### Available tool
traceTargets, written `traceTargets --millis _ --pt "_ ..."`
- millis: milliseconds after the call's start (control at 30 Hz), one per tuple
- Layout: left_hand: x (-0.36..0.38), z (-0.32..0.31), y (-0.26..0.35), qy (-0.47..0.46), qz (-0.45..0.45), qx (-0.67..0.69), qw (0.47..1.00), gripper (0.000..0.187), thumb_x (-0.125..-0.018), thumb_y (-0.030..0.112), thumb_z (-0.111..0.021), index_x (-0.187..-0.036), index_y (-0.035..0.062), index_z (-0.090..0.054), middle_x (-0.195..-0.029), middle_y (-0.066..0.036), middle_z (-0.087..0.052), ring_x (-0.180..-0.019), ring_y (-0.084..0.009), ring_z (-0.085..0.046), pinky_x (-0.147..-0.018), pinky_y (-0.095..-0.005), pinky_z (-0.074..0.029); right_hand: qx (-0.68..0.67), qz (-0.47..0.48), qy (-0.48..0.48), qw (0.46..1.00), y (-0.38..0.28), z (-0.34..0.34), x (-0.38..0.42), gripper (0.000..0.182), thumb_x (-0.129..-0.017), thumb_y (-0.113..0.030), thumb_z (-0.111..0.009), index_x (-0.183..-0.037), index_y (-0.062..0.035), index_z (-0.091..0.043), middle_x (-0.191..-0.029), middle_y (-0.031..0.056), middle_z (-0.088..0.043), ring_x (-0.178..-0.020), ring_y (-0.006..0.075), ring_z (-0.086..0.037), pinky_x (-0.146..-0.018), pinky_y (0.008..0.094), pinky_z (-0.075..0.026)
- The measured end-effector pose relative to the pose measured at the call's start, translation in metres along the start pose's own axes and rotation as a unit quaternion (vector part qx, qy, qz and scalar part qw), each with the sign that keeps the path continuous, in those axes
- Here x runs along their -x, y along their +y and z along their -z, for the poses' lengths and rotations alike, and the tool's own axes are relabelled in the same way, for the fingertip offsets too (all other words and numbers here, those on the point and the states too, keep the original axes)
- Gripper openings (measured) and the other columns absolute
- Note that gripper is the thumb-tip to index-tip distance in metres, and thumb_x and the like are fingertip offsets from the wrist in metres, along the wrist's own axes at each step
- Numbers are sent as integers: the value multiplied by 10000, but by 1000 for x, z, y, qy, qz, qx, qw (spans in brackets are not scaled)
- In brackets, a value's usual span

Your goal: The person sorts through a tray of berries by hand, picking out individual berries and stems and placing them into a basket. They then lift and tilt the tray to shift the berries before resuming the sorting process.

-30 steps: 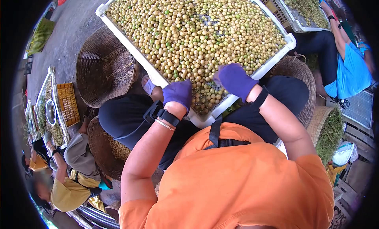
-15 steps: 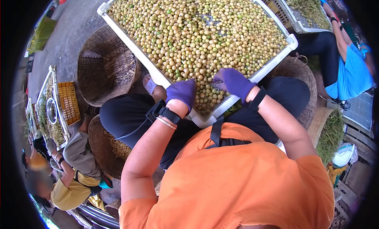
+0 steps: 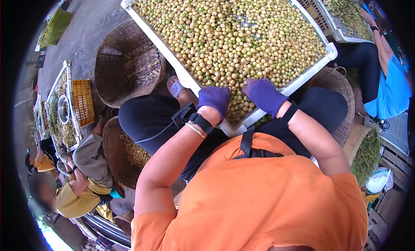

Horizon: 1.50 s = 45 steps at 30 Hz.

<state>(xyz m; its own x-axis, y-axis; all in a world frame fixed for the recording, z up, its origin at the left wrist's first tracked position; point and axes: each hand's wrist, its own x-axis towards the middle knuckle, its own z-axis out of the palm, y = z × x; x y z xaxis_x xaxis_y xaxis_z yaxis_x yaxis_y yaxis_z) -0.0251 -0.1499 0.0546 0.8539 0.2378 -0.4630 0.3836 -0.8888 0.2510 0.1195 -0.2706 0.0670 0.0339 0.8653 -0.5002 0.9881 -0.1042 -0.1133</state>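
Note:
A white slatted tray (image 3: 158, 40) full of small round yellowish fruits (image 3: 216, 39), a few of them green, slants down toward my lap. Both my hands wear purple gloves and are over its near corner. My left hand (image 3: 214, 102) lies by the left rim, fingers curled down among the fruits; what they hold is hidden. Opposite it, near the right rim, my right hand (image 3: 264, 95) has its fingers bent and pressed together at the fruits. Nothing can be made out between them. Loose fruits fill the gap between the two hands.
To the left stand a large woven basket (image 3: 123, 63) and a smaller basket (image 3: 114, 151) holding fruits. Another basket (image 3: 341, 93) is beside my right knee, above a basket of green stems (image 3: 367, 158). Co-workers sit left and right, near trays of fruit (image 3: 343, 17).
The whole view has shifted, so the tray appears farther right. My right hand has drawn its fingers in; my left hand stays by the left rim.

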Motion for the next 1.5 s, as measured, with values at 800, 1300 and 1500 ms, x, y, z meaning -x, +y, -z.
traceTargets --millis 800,1300,1500 --pt "8 26 -55 -72 58 940 328 126 -909 171 -533 -991 78 -553 -934 -72 -589 -833 -258 -633 -681 -312 -524 -211 20 55 976 27 -8 -21 163 -841 -172 -596 -949 -57 -638 -834 172 -622 -788 353 -616 -716 441 -486" --pt "-12 17 -57 2 170 854 492 200 -929 349 -551 -865 161 -529 -652 21 -490 -472 -74 -412 -425 -201 -319 -96 -45 19 994 -5 3 -18 107 -818 -128 -557 -861 -53 -621 -876 145 -606 -787 319 -639 -668 421 -512" --pt "-10 23 -60 20 182 884 431 236 -920 381 -568 -833 167 -518 -691 -3 -536 -534 -102 -485 -443 -199 -377 -9 12 87 996 -11 -17 -13 102 -780 -101 -564 -824 -92 -655 -824 128 -625 -737 293 -662 -626 390 -531"
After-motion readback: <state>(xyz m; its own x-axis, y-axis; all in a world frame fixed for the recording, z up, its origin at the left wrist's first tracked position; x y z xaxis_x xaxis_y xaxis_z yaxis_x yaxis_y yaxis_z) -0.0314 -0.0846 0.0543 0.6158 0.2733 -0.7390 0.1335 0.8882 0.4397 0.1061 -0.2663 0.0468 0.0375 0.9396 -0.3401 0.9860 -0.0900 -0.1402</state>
